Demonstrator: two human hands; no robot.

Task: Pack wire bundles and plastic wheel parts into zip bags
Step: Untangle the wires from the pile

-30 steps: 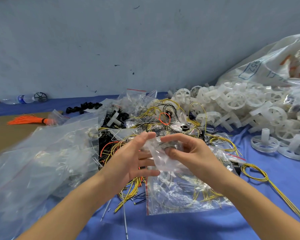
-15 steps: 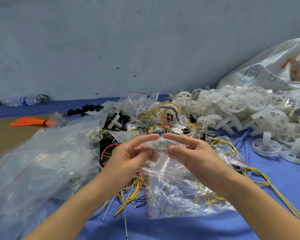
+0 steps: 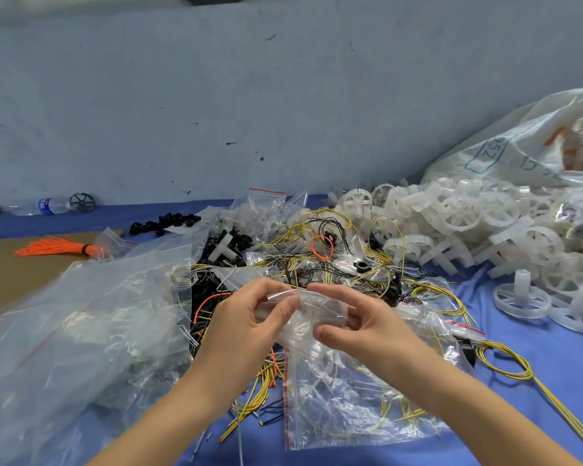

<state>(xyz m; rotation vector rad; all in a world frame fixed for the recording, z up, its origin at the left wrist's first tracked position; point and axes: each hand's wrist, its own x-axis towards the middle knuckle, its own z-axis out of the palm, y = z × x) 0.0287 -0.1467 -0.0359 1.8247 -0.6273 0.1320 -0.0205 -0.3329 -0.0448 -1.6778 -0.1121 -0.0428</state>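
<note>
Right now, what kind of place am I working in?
Probably a small parts-packing workbench. There is a heap of white plastic wheels, tangled yellow wire bundles and a pile of clear zip bags on a blue cloth.

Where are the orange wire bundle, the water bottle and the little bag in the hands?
orange wire bundle (image 3: 53, 247), head view, middle of strands.
water bottle (image 3: 48, 205), head view, blue label.
little bag (image 3: 320, 306), head view, crumpled middle.

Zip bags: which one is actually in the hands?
The small empty bag, pinched by left hand and right hand. The filled bag below and big bag pile lie untouched.
</note>
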